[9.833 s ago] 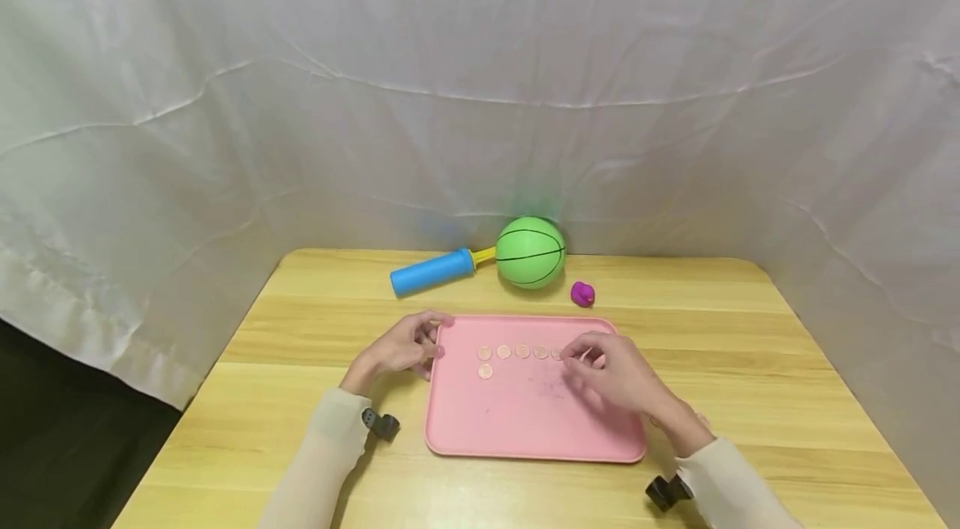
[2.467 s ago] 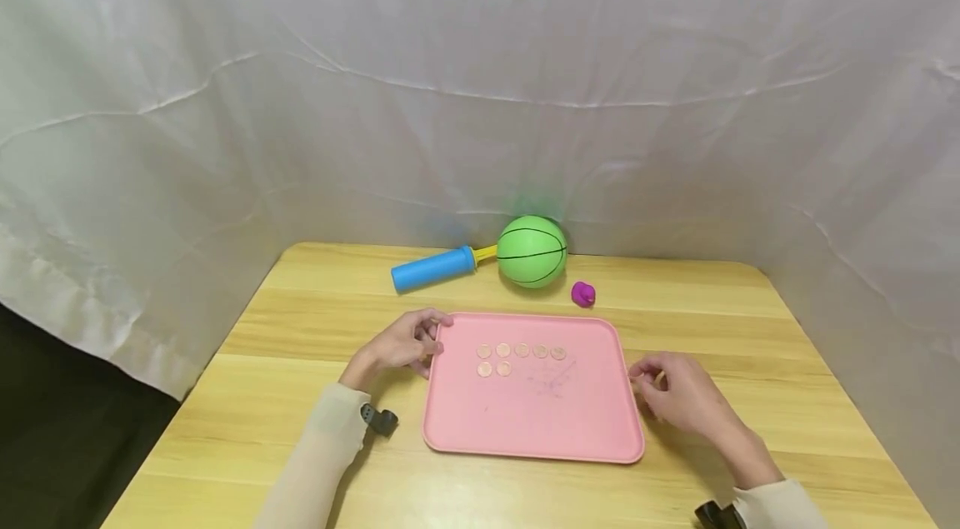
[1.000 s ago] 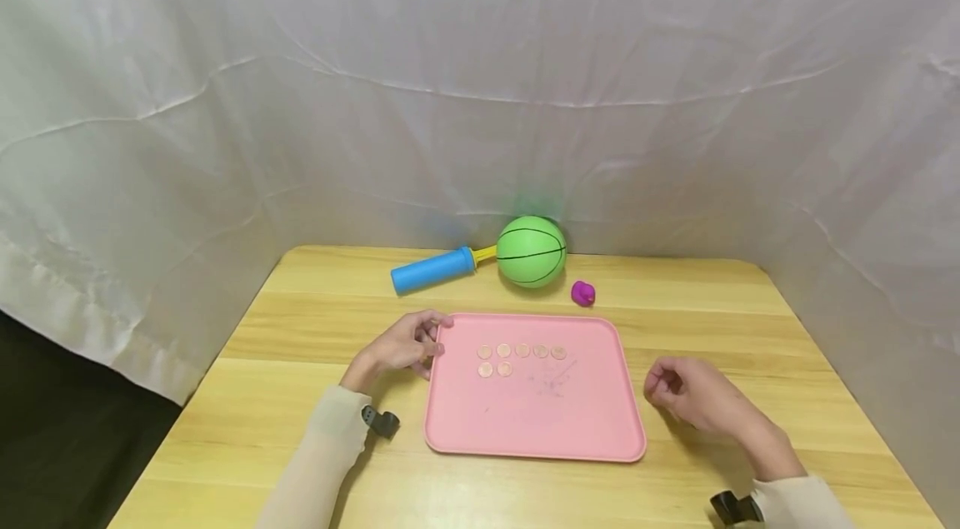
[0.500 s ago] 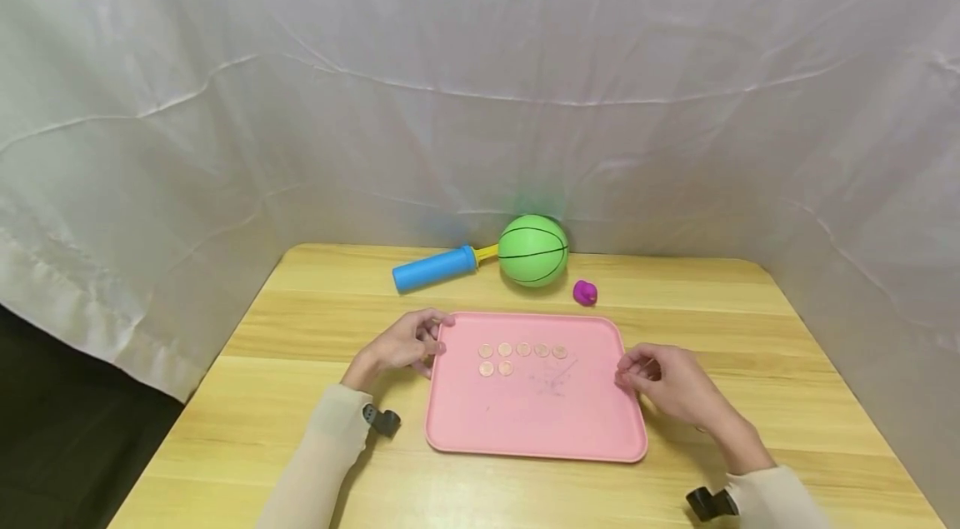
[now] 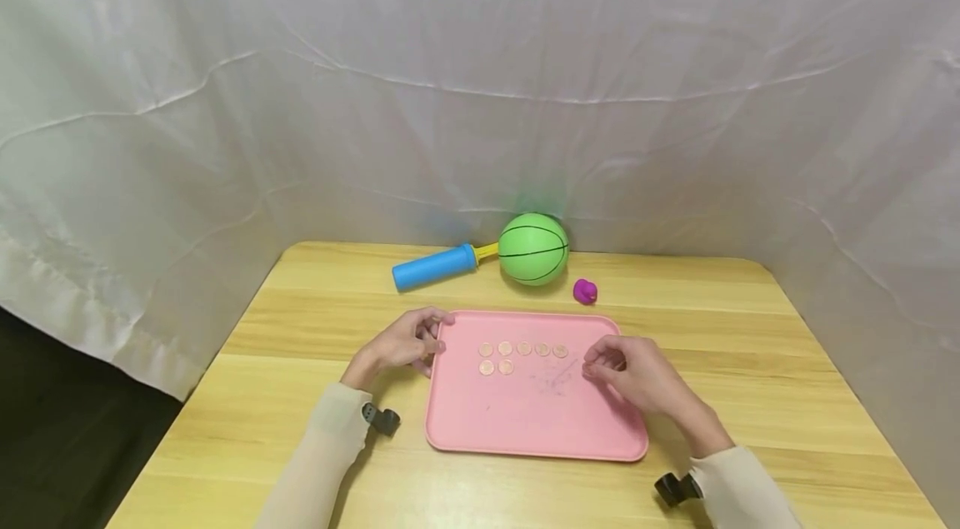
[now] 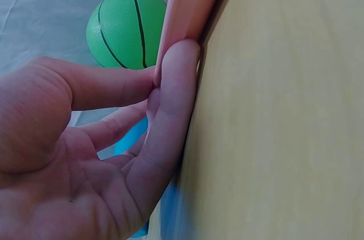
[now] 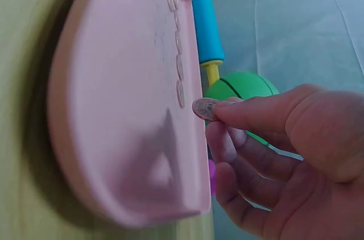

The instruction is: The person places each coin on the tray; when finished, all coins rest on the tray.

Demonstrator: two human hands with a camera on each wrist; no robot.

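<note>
My left hand pinches the left edge of a pink tray, thumb on the rim and a finger underneath, as the left wrist view shows. Over the tray's right part, my right hand holds a coin between thumb and index finger; the right wrist view shows it tilted, above the tray's surface. Several copper-coloured coins lie flat in a row across the upper tray. Below that row's left end are two more, a coin and another coin beside it.
Behind the tray lie a blue hand pump with a yellow end, a green ball with black lines and a small purple rubber duck. A pale curtain hangs behind the wooden table.
Since the oldest frame, a second coin has joined the lower row. Lately my right hand went from the table right of the tray leftward over it. The left hand keeps its place.
</note>
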